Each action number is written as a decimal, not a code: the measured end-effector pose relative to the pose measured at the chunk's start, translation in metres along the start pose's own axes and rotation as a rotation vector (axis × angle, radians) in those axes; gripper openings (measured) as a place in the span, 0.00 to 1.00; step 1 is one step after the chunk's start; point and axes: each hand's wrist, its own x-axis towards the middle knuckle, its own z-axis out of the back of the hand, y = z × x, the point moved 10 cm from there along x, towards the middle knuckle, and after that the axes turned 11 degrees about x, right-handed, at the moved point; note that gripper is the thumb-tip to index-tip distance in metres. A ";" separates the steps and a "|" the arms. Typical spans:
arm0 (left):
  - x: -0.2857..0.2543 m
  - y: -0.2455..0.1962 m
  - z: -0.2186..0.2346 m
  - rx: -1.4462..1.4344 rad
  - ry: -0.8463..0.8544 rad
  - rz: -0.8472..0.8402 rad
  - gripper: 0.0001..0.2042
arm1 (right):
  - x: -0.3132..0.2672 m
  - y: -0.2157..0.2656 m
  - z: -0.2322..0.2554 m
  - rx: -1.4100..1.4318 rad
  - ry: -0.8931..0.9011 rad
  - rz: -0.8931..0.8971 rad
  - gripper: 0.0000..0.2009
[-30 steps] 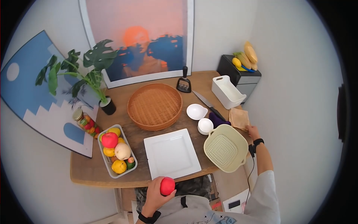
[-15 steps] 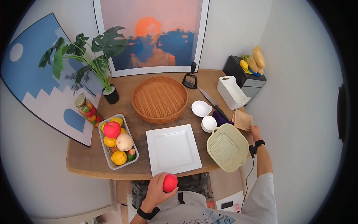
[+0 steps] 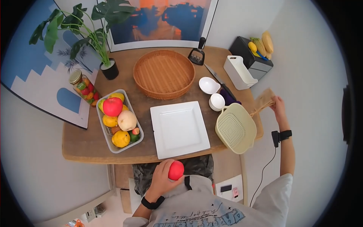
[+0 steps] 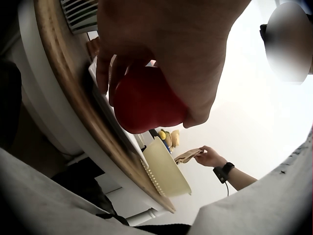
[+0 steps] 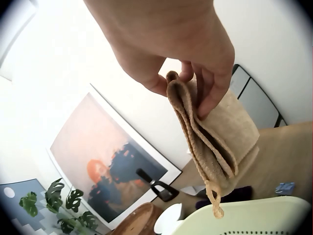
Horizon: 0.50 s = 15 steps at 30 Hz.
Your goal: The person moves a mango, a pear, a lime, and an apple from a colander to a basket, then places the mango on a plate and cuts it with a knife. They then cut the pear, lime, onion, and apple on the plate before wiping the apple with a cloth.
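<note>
In the head view my left hand (image 3: 160, 178) grips a red apple (image 3: 176, 170) in front of the table's near edge, close to the square white plate (image 3: 180, 129). The left wrist view shows fingers and thumb curled round the apple (image 4: 146, 100), its lobed underside exposed. At the right end of the table, my right hand (image 3: 279, 108) pinches a folded tan cloth (image 3: 264, 98). Seen from the right wrist, the cloth (image 5: 220, 142) hangs in folds from thumb and fingers, a small loop dangling at its lower corner. Below it stands a pale green colander (image 3: 236, 126).
At left, a grey basket (image 3: 140, 130) holds several fruits, beside a filled jar (image 3: 84, 87) and a potted plant (image 3: 109, 70). A round wicker tray (image 3: 164, 73), white bowls (image 3: 209, 85), a knife (image 3: 214, 73) and a white bin (image 3: 239, 72) stand farther back.
The right hand has lifted the tan cloth off the tabletop and moved it up and to the right. The left hand still holds the apple. The head view has tilted down.
</note>
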 end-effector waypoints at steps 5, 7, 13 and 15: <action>-0.009 0.006 0.000 -0.001 0.037 0.010 0.35 | -0.079 0.071 -0.102 -0.006 0.169 0.020 0.08; -0.010 0.010 0.001 0.005 0.046 0.010 0.35 | -0.102 0.075 -0.144 0.013 0.274 -0.015 0.06; -0.011 0.015 0.021 0.022 -0.014 0.023 0.36 | -0.180 0.057 -0.269 0.171 0.664 -0.162 0.03; -0.013 0.015 0.029 0.035 -0.039 0.046 0.37 | -0.198 0.035 -0.295 0.187 0.761 -0.234 0.04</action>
